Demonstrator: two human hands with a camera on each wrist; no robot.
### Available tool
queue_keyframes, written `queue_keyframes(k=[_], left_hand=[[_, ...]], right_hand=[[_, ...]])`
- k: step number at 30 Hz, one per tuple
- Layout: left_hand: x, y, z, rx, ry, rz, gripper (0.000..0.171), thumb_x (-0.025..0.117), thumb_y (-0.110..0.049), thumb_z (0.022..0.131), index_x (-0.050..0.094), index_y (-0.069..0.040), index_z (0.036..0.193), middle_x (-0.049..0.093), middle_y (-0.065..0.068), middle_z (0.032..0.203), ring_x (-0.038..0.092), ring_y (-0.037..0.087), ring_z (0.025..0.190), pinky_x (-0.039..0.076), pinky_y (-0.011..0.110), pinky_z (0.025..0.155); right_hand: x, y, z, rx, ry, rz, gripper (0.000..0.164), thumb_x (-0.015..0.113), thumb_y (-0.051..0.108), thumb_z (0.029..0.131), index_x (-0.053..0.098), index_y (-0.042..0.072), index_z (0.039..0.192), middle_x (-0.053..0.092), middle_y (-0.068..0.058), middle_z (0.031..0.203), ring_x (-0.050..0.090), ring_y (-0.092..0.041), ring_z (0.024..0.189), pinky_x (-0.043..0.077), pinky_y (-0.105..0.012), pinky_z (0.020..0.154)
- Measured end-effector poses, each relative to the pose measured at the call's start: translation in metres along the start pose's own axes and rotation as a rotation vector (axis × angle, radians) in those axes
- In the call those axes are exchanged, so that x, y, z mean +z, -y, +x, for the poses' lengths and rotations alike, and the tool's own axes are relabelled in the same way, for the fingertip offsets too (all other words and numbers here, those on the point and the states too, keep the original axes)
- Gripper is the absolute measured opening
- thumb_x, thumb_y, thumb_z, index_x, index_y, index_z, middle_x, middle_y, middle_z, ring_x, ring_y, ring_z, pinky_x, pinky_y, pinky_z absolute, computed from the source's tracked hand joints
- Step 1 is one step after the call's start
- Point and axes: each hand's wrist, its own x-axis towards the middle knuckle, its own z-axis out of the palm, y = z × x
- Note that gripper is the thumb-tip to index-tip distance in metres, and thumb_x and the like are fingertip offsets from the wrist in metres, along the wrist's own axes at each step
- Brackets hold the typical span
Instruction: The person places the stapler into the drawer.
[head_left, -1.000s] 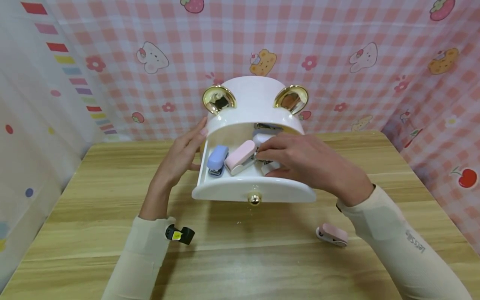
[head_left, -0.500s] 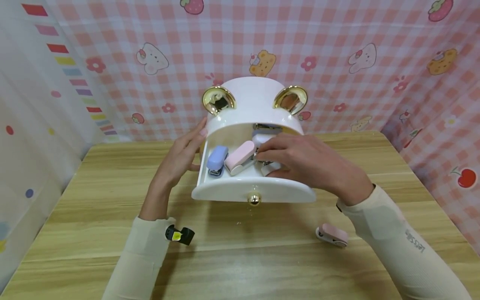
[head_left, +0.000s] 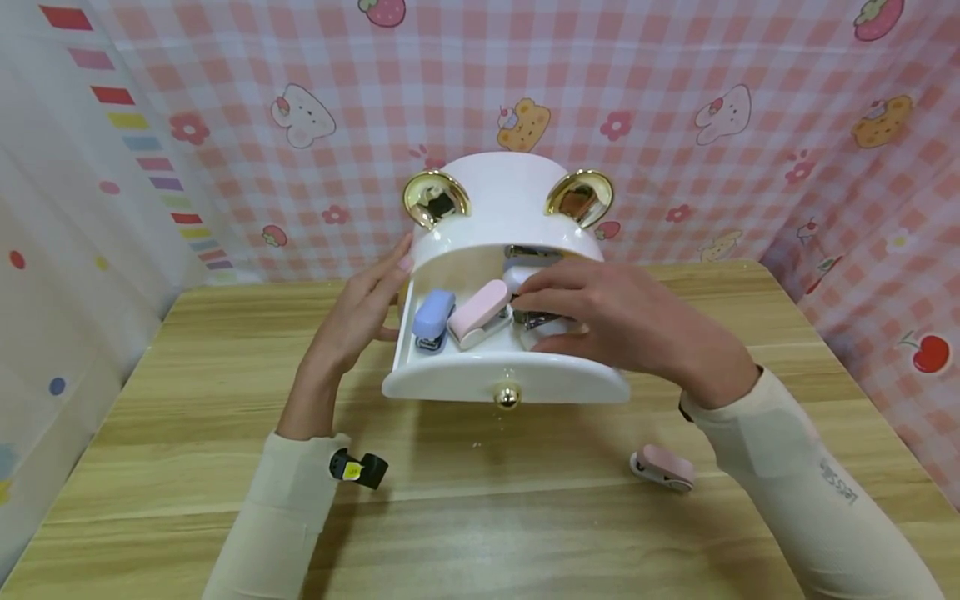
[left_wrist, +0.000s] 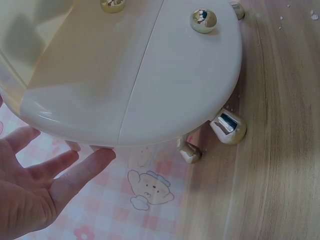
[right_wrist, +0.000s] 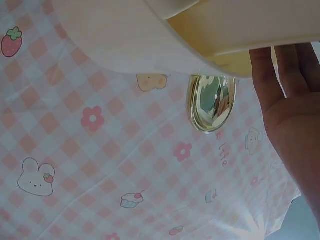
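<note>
A white storage box (head_left: 506, 190) with gold ears stands on the table, its drawer (head_left: 442, 382) pulled out. My left hand (head_left: 354, 321) rests against the box's left side, fingers nearly straight; in the left wrist view its fingertips touch the white shell (left_wrist: 85, 117). Inside the drawer lie a blue mini stapler (head_left: 433, 317), a pink one (head_left: 480, 310) and, on the right, a white one (head_left: 529, 337). Over that white stapler is my right hand (head_left: 630, 321), thumb and fingers spread apart around it and partly hiding it. More staplers, partly covered, lie farther back.
Another pink stapler (head_left: 663, 467) lies on the wooden table (head_left: 525, 533), right of the drawer. A gold knob (head_left: 507, 396) sticks out of the drawer front. Behind hangs a pink checked cloth (head_left: 637, 58).
My right hand has shifted slightly right, and its fingers have spread from the thumb, showing more of the white stapler. My left hand stays against the box.
</note>
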Motion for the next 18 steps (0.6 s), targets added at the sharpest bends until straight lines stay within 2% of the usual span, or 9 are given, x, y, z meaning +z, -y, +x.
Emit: queue_keyframes(k=[5,10,12,15,18], left_hand=[[0.0,-0.001,-0.001,-0.003,-0.002,-0.008,0.062,0.042,-0.05,0.107,0.028,-0.025,0.162,0.021,-0.008,0.166,0.048,0.04,0.132,0.06,0.057,0.075],[0.001,-0.002,-0.002,-0.005,-0.002,-0.009,0.061,0.043,-0.048,0.107,0.029,-0.026,0.161,0.022,-0.007,0.166,0.049,0.039,0.131,0.06,0.057,0.075],[0.001,-0.001,-0.002,-0.005,-0.002,-0.005,0.06,0.043,-0.048,0.107,0.029,-0.027,0.161,0.022,-0.007,0.166,0.049,0.039,0.131,0.06,0.057,0.075],[0.0,-0.001,-0.002,-0.004,-0.004,-0.005,0.06,0.043,-0.048,0.107,0.029,-0.027,0.161,0.022,-0.009,0.166,0.049,0.038,0.131,0.06,0.057,0.075],[0.0,0.0,-0.001,-0.005,-0.004,-0.009,0.061,0.043,-0.049,0.106,0.029,-0.026,0.161,0.021,-0.01,0.166,0.048,0.038,0.131,0.06,0.056,0.075]], right_hand=[[-0.008,0.003,-0.003,-0.038,-0.094,-0.006,0.045,0.091,0.023,0.077,0.075,0.005,0.116,0.07,-0.009,0.117,0.065,-0.026,0.108,0.057,-0.045,0.087],[-0.02,0.007,-0.011,-0.053,-0.153,-0.044,0.05,0.093,0.017,0.073,0.074,0.006,0.118,0.069,-0.011,0.124,0.064,-0.03,0.113,0.054,-0.049,0.093],[-0.025,0.007,-0.015,-0.057,-0.171,-0.068,0.047,0.091,0.021,0.076,0.074,0.006,0.118,0.068,-0.013,0.126,0.064,-0.031,0.113,0.054,-0.05,0.093],[-0.031,0.008,-0.022,-0.053,-0.211,-0.126,0.042,0.076,0.038,0.092,0.074,0.004,0.117,0.067,-0.016,0.127,0.064,-0.035,0.112,0.054,-0.052,0.093],[-0.038,0.008,-0.032,-0.02,-0.259,-0.171,0.056,0.053,0.052,0.101,0.073,0.003,0.12,0.067,-0.017,0.128,0.064,-0.037,0.111,0.054,-0.055,0.091]])
